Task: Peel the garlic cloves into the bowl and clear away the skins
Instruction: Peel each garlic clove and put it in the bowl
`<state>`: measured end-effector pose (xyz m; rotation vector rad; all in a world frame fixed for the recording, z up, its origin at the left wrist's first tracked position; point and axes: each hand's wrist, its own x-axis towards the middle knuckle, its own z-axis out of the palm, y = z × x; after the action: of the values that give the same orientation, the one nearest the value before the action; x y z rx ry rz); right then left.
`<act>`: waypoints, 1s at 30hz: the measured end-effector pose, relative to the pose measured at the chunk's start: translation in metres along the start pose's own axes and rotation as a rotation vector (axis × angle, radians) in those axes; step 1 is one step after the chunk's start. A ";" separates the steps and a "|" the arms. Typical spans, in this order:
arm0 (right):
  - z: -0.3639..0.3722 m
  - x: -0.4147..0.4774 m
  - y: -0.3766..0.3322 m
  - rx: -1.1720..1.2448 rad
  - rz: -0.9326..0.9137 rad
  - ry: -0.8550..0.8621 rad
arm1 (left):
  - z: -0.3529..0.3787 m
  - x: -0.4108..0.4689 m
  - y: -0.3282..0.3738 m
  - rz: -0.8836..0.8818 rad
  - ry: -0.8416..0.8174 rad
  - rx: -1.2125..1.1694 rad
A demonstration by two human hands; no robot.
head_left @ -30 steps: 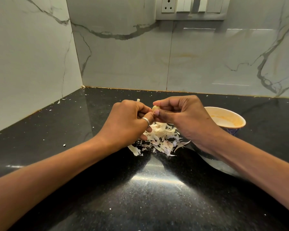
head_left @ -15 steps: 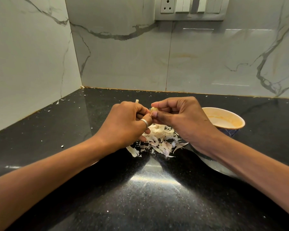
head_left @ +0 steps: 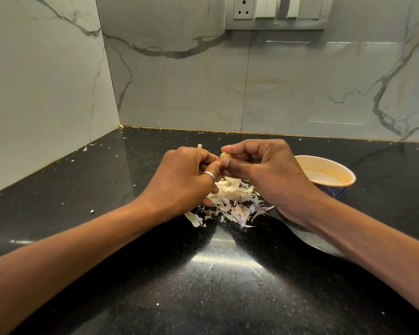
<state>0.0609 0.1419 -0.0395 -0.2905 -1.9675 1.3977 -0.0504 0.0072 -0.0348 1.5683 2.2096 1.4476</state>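
Note:
My right hand pinches a small pale garlic clove between thumb and forefinger, above the counter. My left hand, with a ring on one finger, has its fingers curled at the clove's left side; a thin pale stem sticks up behind its knuckles. Below both hands lies a heap of white garlic skins on the black counter. An orange-rimmed bowl stands to the right, partly hidden by my right wrist; I cannot see any cloves in it.
The black stone counter meets marble-tiled walls at the back and left. Small skin flecks lie scattered toward the left corner. A pale curved object shows under my right forearm. A socket and switch panel sits high on the back wall.
Both hands stay together over the skin pile, with only slight finger shifts on the clove. Nothing else has moved.

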 end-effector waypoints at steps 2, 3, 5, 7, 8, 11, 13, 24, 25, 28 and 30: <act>0.000 0.000 -0.001 0.017 0.004 -0.003 | -0.001 0.000 -0.001 0.004 -0.004 -0.004; 0.000 0.000 -0.001 0.016 0.004 -0.005 | -0.001 0.001 -0.001 0.002 -0.005 -0.003; 0.000 0.001 0.000 0.004 -0.002 -0.007 | -0.001 0.002 -0.001 -0.004 -0.003 -0.002; 0.000 0.001 0.001 0.003 -0.001 -0.009 | -0.001 0.003 -0.001 -0.022 -0.001 -0.020; 0.001 0.001 0.002 0.005 0.001 -0.011 | -0.001 0.004 -0.001 -0.035 -0.001 -0.035; 0.002 0.001 0.003 -0.007 -0.003 -0.013 | -0.002 0.005 0.000 -0.065 -0.005 -0.077; 0.001 0.001 0.003 -0.023 -0.008 -0.012 | -0.003 0.005 0.000 -0.080 -0.012 -0.102; 0.002 0.001 0.002 -0.034 -0.013 -0.004 | -0.004 0.005 -0.002 -0.112 -0.041 -0.156; 0.002 0.001 0.003 -0.029 -0.011 -0.003 | -0.004 0.005 -0.002 -0.104 -0.041 -0.148; 0.002 0.000 0.002 -0.028 -0.014 0.004 | -0.004 0.005 -0.002 -0.064 -0.026 -0.084; 0.003 0.000 0.002 -0.027 -0.018 0.013 | -0.003 0.004 -0.002 -0.042 -0.007 -0.044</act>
<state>0.0589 0.1408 -0.0418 -0.2933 -1.9750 1.3551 -0.0554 0.0084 -0.0325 1.5022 2.1774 1.4665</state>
